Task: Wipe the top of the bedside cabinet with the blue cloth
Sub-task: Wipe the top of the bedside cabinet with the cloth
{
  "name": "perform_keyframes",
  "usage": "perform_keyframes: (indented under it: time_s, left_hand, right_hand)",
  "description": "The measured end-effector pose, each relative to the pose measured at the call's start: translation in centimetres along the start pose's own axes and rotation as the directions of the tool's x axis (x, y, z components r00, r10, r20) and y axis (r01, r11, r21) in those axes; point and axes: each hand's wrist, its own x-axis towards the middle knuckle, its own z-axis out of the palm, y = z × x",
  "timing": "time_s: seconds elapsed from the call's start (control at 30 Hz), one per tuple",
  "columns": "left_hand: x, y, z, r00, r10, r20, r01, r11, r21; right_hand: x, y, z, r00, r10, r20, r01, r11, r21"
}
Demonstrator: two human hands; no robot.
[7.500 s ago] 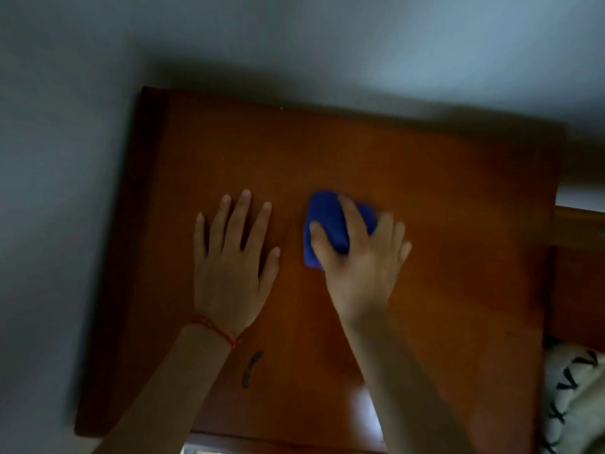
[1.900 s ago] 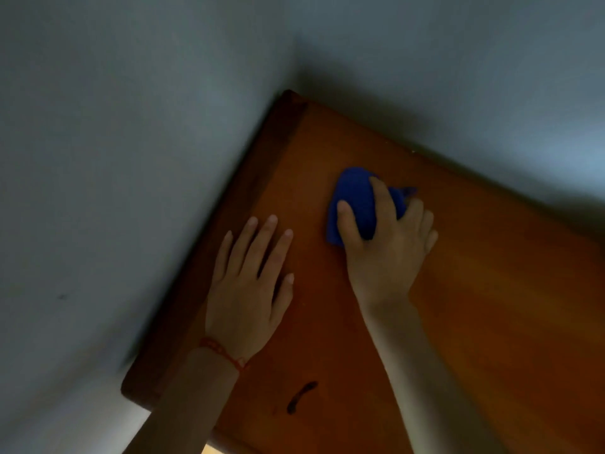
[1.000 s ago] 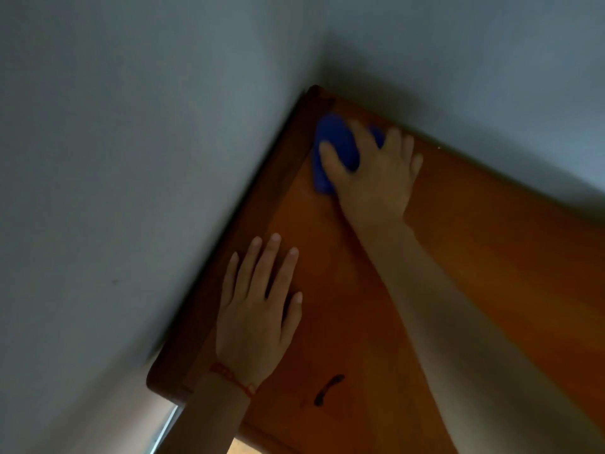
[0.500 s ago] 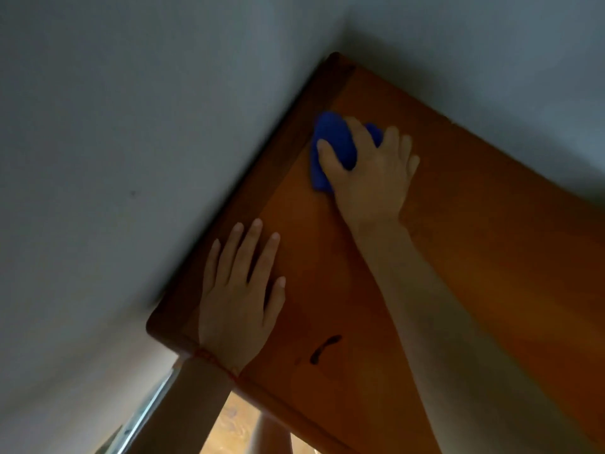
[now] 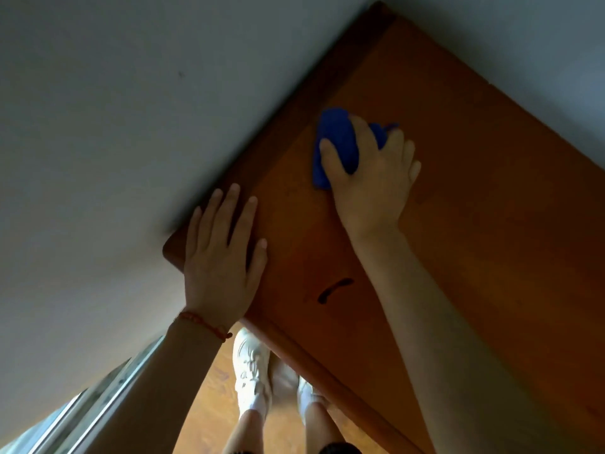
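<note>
Wooden bedside cabinet top (image 5: 474, 198) set in a wall corner: right hand (image 5: 373, 178) clasps the bunched blue cloth (image 5: 337, 139) near the far-left edge; left hand (image 5: 219, 260) lies flat, fingers spread, empty, at the near-left corner.

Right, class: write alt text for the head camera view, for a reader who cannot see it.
A person's right hand presses a bunched blue cloth onto the orange-brown wooden top of a bedside cabinet set in a corner of pale walls. The left hand, a red bracelet at its wrist, lies flat near the cabinet's front corner. A dark mark shows on the wood; white shoes stand below.
</note>
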Motion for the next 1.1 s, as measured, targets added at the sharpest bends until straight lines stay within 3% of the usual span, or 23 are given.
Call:
perform_keyframes:
  time_s: [0.13,0.27,0.37,0.43,0.57,0.8,1.0,1.1]
  left_hand:
    - [-0.1,-0.1,0.3,1.000,0.004,-0.031,-0.005,0.999,-0.031]
    - [-0.2,-0.1,0.2,0.999,0.015,-0.042,-0.017,0.999,-0.040]
    - [-0.3,-0.4,-0.2,0.997,0.047,-0.060,-0.049,0.998,-0.035]
    - [-1.0,-1.2,-0.8,0.995,0.056,-0.083,-0.058,0.998,-0.024]
    - [-3.6,-3.2,-1.5,0.995,0.050,-0.085,-0.051,0.999,-0.009]
    - [-5.5,-3.9,-1.7,0.996,0.072,-0.056,-0.072,0.997,0.009]
    - [-6.5,-5.4,-3.7,0.997,0.057,-0.051,-0.058,0.998,-0.016]
    - [-8.1,-6.4,-4.1,0.997,0.035,-0.069,-0.036,0.999,-0.016]
  right_hand:
    - [-8.6,0.3,-0.7,0.996,-0.086,0.029,0.085,0.996,0.013]
    - [-5.7,-1.2,-0.1,0.997,-0.076,0.020,0.076,0.997,-0.024]
    - [-2.8,-2.7,0.8,1.000,0.010,0.011,-0.010,1.000,-0.020]
    - [-5.0,-3.0,1.0,0.999,0.035,-0.026,-0.035,0.999,0.010]
    - [-13.8,-3.3,0.4,0.999,-0.048,-0.006,0.048,0.999,0.012]
    - [-8.2,-6.1,2.1,0.998,-0.042,-0.054,0.041,0.999,-0.013]
    - [-15.9,-5.5,0.9,0.998,-0.065,-0.020,0.065,0.998,-0.008]
    - [-15.4,-7.0,1.6,0.998,-0.064,-0.020,0.064,0.998,-0.013]
